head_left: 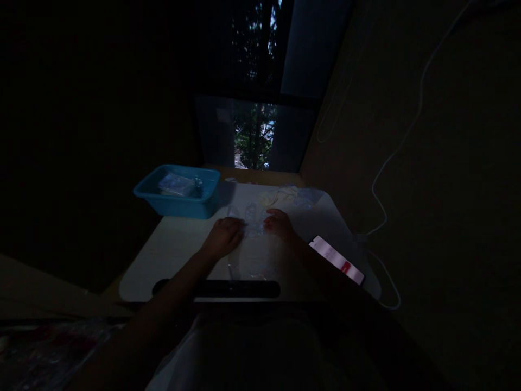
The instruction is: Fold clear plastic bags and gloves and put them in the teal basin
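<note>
Scene very dim, underexposed. Only daylight comes through window [254, 136] beyond desk's far edge, faint and bluish. Pale desk [183, 255] catches weak glow; phone screen [337, 259] near right edge shines brightest. Room around falls to near black, grainy. Hands soft, detail lost. Wide-angle bend at edges, lines leaning.

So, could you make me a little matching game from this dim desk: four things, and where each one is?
1 blue tub
2 phone
3 clear plastic bag
4 white cable

a between the left hand and right hand
b far left corner of the table
c along the right wall
d right edge of the table, screen lit

Pairs: 1-b, 2-d, 3-a, 4-c
</note>
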`<state>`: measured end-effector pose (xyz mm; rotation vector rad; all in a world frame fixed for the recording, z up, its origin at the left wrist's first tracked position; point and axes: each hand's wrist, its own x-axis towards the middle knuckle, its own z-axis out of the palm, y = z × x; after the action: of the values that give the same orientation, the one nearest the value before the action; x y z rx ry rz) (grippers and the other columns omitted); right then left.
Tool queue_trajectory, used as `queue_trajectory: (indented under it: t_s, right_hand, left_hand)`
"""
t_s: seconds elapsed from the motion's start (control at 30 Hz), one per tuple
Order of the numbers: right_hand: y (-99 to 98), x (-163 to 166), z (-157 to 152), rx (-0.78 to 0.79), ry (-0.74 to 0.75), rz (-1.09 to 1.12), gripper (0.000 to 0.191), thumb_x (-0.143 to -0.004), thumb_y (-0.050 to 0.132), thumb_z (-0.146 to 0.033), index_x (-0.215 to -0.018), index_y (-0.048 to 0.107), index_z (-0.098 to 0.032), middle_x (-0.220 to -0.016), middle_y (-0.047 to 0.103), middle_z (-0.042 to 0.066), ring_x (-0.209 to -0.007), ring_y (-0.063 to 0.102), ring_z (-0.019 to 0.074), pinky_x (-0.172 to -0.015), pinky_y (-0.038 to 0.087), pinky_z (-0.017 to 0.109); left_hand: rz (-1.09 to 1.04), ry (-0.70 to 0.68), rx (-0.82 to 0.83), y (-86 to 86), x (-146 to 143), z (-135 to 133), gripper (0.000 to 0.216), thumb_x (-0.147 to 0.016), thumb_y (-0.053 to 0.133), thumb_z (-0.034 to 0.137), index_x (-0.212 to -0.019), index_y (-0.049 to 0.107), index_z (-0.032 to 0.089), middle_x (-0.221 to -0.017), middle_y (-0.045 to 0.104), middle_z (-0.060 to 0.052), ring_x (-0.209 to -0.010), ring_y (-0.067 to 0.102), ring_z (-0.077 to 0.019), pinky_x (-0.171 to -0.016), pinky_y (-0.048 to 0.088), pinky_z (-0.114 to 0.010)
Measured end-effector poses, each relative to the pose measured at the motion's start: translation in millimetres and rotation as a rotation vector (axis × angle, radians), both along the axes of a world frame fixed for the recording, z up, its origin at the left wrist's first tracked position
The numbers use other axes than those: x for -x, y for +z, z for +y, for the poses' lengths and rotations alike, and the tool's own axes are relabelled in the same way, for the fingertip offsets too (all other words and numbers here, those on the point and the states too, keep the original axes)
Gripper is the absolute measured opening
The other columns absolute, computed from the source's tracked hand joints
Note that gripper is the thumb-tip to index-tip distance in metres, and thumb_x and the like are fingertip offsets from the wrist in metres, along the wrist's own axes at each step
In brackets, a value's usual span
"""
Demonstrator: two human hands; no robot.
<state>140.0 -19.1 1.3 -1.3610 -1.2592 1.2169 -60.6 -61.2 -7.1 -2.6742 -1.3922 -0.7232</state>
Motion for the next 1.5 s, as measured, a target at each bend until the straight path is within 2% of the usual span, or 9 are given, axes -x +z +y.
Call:
queue_trajectory:
  t_s: [0.1, 0.2, 0.3, 0.37, 0.57, 0.83, 1.03, 1.23, 1.5]
  right_hand:
    - [2.6, -6.5, -7.0, -0.223, 0.029, -0.310, 0.025, -0.070, 0.041, -0.015, -0.089, 0.056, -0.019, -0.071, 0.060, -0.001, -0.063, 0.057, 0.0110, -0.063, 0.048, 0.025]
    - [3.0, -13.7, -19.2, -0.442, 0.059, -0.722, 0.031, -0.071, 0.040, -0.010, -0.093, 0.060, -0.016, -0.092, 0.063, 0.006, -0.087, 0.055, 0.0152, -0.084, 0.042, 0.029]
    - [0.1, -17.0, -33.2, -0.495, 0.130, -1.019, 0.033, -0.073, 0.040, -0.009, -0.097, 0.062, -0.015, -0.098, 0.061, 0.009, -0.096, 0.051, 0.0186, -0.090, 0.037, 0.031]
    - [-2.7, -17.0, -40.1, -0.499, 0.196, -1.113, 0.033, -0.073, 0.041, -0.009, -0.095, 0.064, -0.017, -0.100, 0.060, 0.009, -0.097, 0.049, 0.0195, -0.089, 0.036, 0.032]
    - [-10.1, -17.7, -45.3, -0.581, 0.209, -1.060, 0.036, -0.072, 0.044, -0.011, -0.099, 0.065, -0.022, -0.116, 0.053, 0.006, -0.109, 0.042, 0.0207, -0.092, 0.032, 0.034]
    - [-12.8, -11.0, -48.6, -0.649, 0.184, -1.034, 0.029, -0.077, 0.050, -0.027, -0.102, 0.063, -0.022, -0.115, 0.054, 0.007, -0.107, 0.042, 0.0211, -0.090, 0.031, 0.036]
    - [-9.5, -3.7, -53.7, -0.669, 0.256, -1.072, 0.029, -0.080, 0.047, -0.027, -0.104, 0.062, -0.026, -0.120, 0.050, 0.005, -0.111, 0.037, 0.0215, -0.092, 0.027, 0.037]
    - [-9.7, -4.0, -53.2, -0.673, 0.263, -1.069, 0.031, -0.080, 0.046, -0.028, -0.107, 0.060, -0.027, -0.122, 0.049, 0.005, -0.113, 0.036, 0.0217, -0.092, 0.027, 0.037]
    - [-11.6, -21.2, -51.9, -0.588, 0.107, -1.090, 0.031, -0.076, 0.045, -0.018, -0.101, 0.063, -0.019, -0.117, 0.053, 0.008, -0.109, 0.040, 0.0226, -0.091, 0.029, 0.037]
  left_hand:
    - [0.040, -0.025, 0.004, -1.6, -7.1, -2.6, 0.032, -0.084, 0.038, 0.030, -0.106, 0.058, 0.018, -0.112, 0.059, -0.009, -0.106, 0.049, -0.0225, -0.088, 0.035, -0.040]
    - [0.078, -0.053, 0.003, -4.2, -8.9, -2.6, 0.034, -0.085, 0.035, 0.031, -0.108, 0.057, 0.019, -0.114, 0.059, -0.008, -0.106, 0.049, -0.0219, -0.087, 0.034, -0.039]
    - [0.095, -0.061, 0.012, -6.2, -8.2, -1.4, 0.034, -0.085, 0.035, 0.030, -0.110, 0.056, 0.020, -0.114, 0.059, -0.008, -0.105, 0.051, -0.0212, -0.087, 0.034, -0.039]
    - [0.101, -0.061, 0.018, -6.3, -8.1, -1.1, 0.034, -0.085, 0.035, 0.028, -0.111, 0.055, 0.019, -0.115, 0.058, -0.008, -0.105, 0.050, -0.0212, -0.087, 0.034, -0.039]
    - [0.116, -0.045, 0.027, -3.1, -9.8, -4.0, 0.036, -0.087, 0.032, 0.029, -0.111, 0.056, 0.018, -0.115, 0.058, -0.009, -0.105, 0.051, -0.0215, -0.087, 0.035, -0.039]
    - [0.110, -0.069, 0.016, -2.2, -9.0, -5.8, 0.035, -0.086, 0.035, 0.032, -0.108, 0.058, 0.020, -0.116, 0.057, -0.009, -0.108, 0.049, -0.0225, -0.089, 0.033, -0.040]
    - [0.090, -0.050, 0.048, 0.8, -11.0, -7.4, 0.037, -0.085, 0.036, 0.032, -0.113, 0.054, 0.016, -0.112, 0.059, -0.010, -0.104, 0.051, -0.0224, -0.088, 0.035, -0.039]
    - [0.150, -0.059, -0.003, -4.8, -8.7, -4.6, 0.037, -0.086, 0.034, 0.033, -0.112, 0.056, 0.019, -0.118, 0.056, -0.010, -0.108, 0.047, -0.0236, -0.089, 0.033, -0.040]
    - [0.148, -0.073, -0.017, -2.6, -8.6, -5.5, 0.036, -0.086, 0.034, 0.033, -0.108, 0.058, 0.018, -0.117, 0.055, -0.010, -0.109, 0.046, -0.0240, -0.088, 0.034, -0.040]
